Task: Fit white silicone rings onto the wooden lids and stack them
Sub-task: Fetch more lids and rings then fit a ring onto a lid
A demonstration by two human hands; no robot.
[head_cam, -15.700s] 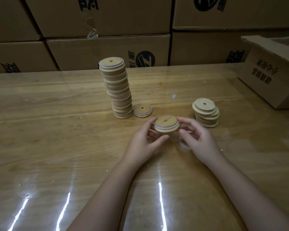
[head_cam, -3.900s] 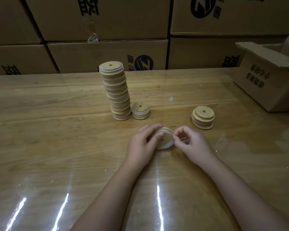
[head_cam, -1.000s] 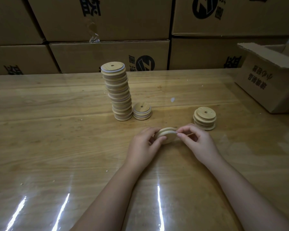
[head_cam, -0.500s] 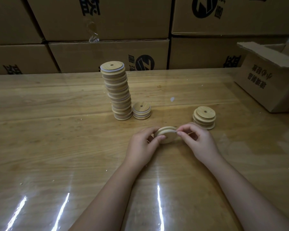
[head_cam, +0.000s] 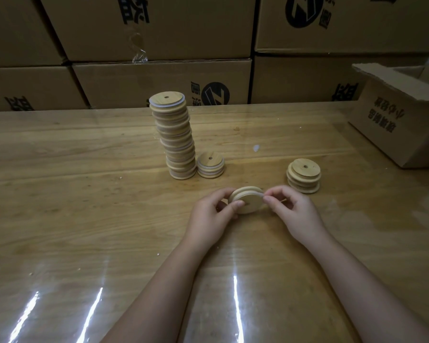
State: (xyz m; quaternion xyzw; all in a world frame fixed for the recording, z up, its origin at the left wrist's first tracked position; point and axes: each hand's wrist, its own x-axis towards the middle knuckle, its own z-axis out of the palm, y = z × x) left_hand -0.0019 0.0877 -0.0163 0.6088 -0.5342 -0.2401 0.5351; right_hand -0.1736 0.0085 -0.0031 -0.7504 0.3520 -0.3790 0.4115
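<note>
Now my left hand (head_cam: 208,214) grips a tilted wooden lid (head_cam: 248,204) over the counter (head_cam: 84,219); my right hand (head_cam: 294,215) pinches the white silicone ring (head_cam: 256,193) at its 2 o'clock rim. The tall stack (head_cam: 176,142) stands at 11 o'clock.

Three lid stacks (head_cam: 174,137), one lid (head_cam: 248,203) (held).

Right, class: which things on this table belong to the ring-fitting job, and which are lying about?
Job: round wooden lid in the left hand and right hand; white silicone ring; tall stack of ringed lids; short ringed stack; pile of plain wooden lids.
Lying about: open brown cardboard box; stacked brown cardboard cartons; small white scrap.
</note>
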